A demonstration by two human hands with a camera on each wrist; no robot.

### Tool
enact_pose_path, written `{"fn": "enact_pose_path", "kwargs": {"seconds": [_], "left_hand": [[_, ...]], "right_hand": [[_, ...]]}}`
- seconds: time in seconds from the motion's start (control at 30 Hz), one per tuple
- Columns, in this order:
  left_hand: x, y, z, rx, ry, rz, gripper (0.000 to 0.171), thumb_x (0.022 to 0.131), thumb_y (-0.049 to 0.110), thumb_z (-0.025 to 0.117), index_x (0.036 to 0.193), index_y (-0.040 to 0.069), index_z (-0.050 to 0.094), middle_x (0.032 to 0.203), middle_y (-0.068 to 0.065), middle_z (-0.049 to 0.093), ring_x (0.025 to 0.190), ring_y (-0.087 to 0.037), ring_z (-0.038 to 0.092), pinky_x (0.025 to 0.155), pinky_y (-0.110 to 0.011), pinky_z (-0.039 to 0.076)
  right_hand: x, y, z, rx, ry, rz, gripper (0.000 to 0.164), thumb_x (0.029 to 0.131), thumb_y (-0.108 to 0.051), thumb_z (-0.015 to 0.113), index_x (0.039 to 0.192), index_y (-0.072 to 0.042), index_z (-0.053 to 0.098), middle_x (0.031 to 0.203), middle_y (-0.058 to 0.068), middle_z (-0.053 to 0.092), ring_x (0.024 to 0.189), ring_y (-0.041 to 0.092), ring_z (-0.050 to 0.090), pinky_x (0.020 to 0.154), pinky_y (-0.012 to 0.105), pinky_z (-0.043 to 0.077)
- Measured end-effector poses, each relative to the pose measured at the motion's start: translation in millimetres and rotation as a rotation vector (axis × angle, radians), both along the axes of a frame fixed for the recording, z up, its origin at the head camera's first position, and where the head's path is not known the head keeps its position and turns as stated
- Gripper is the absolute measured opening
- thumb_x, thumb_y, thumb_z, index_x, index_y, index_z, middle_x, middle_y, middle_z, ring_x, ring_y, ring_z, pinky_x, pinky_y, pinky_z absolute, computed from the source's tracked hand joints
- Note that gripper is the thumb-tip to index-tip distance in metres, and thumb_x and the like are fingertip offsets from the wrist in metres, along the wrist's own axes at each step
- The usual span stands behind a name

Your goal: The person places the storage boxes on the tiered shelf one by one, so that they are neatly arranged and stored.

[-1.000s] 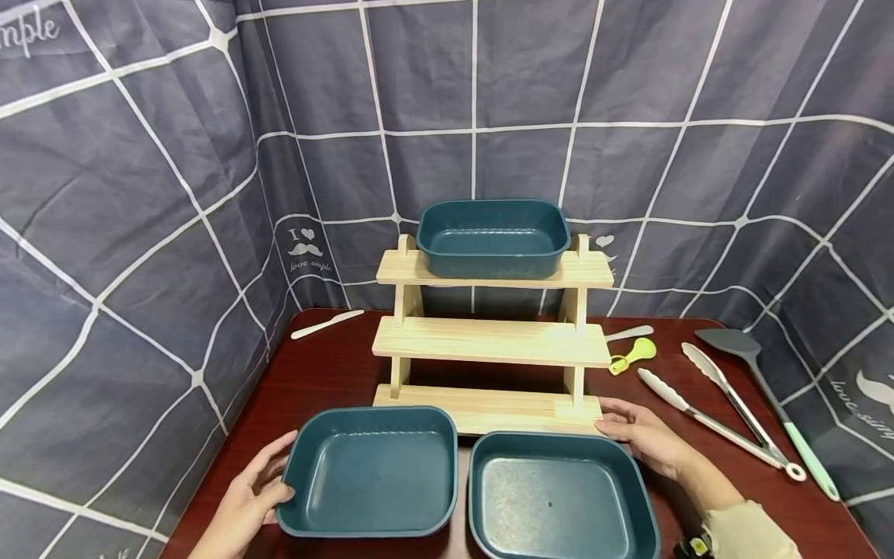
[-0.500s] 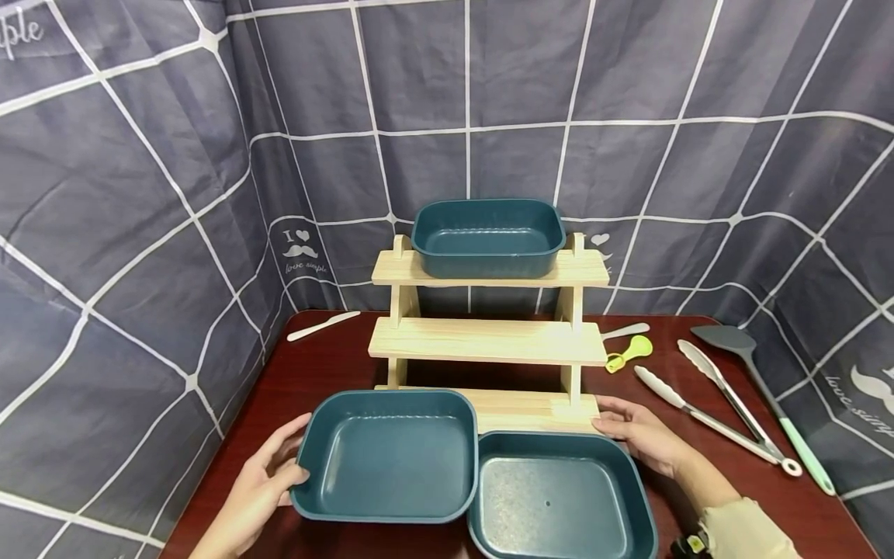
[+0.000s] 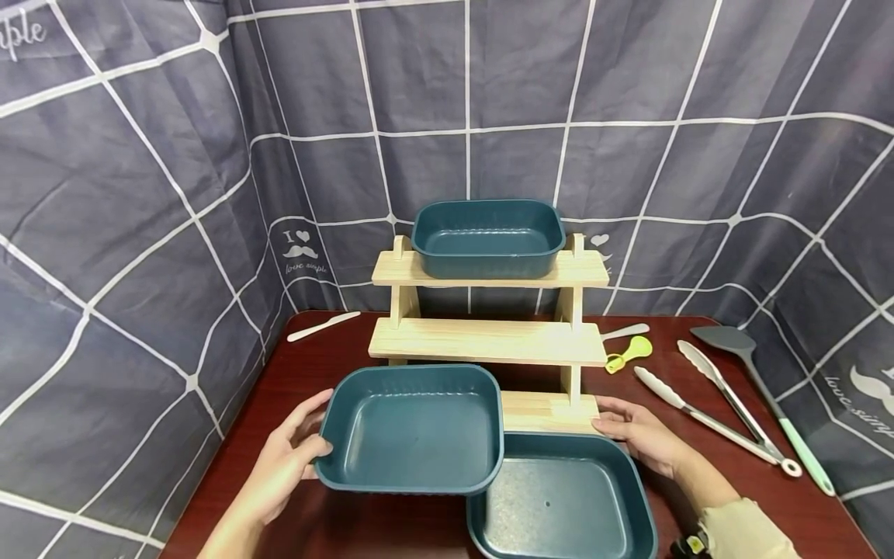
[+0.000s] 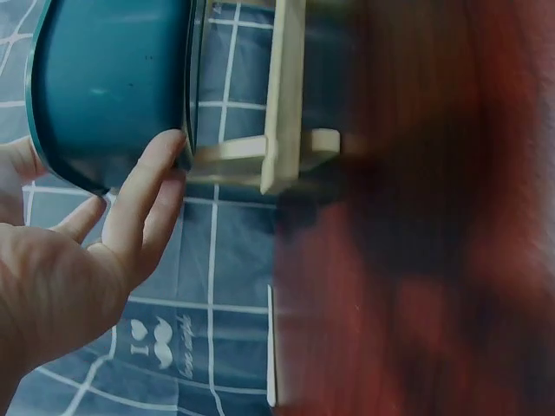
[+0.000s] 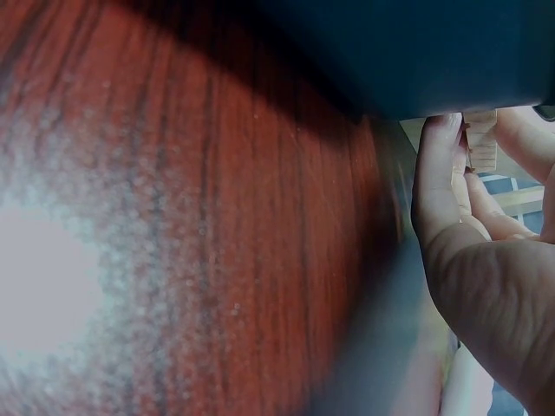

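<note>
A blue-green held bin point(image 3: 412, 431) is lifted above the red-brown table point(image 3: 335, 357) by the left hand point(image 3: 286, 458). Its left short side is gripped there, with the thumb over the rim and the fingers bent round the outside. The smooth floor of the held bin can be seen from wall to wall. The back left corner of the low bin point(image 3: 562, 497) is hidden by it; whether the two bins are touching cannot be told.

The low bin is set on the table toward the near edge, and a pale shine and one small dark dot are seen on its floor.

The right end of the bottom shelf of the wooden stand point(image 3: 489, 341) is pinched between the thumb and fingers of the right hand point(image 3: 646, 439). The stand is placed by the middle of the table's far edge. On its top shelf the top bin point(image 3: 489, 233) is held up; a row of light marks is seen inside.

By the far left corner a white knife point(image 3: 323, 326) is laid. Toward the right edge a yellow-green spoon point(image 3: 634, 349), tongs point(image 3: 729, 434) and a gray spatula point(image 3: 764, 386) are laid.
</note>
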State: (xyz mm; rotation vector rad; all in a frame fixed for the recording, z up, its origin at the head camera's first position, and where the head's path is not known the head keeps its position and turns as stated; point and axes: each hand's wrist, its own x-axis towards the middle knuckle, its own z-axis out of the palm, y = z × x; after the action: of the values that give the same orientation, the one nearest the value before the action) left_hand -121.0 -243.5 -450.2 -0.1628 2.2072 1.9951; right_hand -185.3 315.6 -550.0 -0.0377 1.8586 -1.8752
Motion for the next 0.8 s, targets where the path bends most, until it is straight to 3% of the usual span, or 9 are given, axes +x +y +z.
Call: {"fn": "enact_pose_path", "kwargs": {"seconds": [0.4, 0.8], "left_hand": [[-23.2, 24.0, 17.1, 0.027, 0.042, -0.066, 0.065, 0.093, -0.002, 0.058, 0.154, 0.020, 0.048, 0.144, -0.020, 0.053, 0.104, -0.037, 0.066, 0.075, -0.051, 0.063], [-55.1, 53.0, 29.3, 0.054, 0.068, -0.103, 0.065, 0.093, -0.003, 0.059, 0.154, 0.019, 0.048, 0.143, -0.021, 0.054, 0.098, -0.036, 0.068, 0.075, -0.054, 0.062]], "right_hand": [[0.2, -0.3, -2.1, -0.015, 0.013, 0.006, 0.072, 0.105, -0.014, 0.061, 0.158, 0.011, 0.019, 0.120, 0.009, 0.067, 0.106, 0.020, 0.070, 0.087, 0.041, 0.061], [1.0, 2.8, -1.2, -0.026, 0.004, 0.012, 0.071, 0.106, -0.014, 0.060, 0.158, 0.012, 0.018, 0.119, 0.008, 0.067, 0.106, 0.020, 0.069, 0.087, 0.040, 0.060]]}}
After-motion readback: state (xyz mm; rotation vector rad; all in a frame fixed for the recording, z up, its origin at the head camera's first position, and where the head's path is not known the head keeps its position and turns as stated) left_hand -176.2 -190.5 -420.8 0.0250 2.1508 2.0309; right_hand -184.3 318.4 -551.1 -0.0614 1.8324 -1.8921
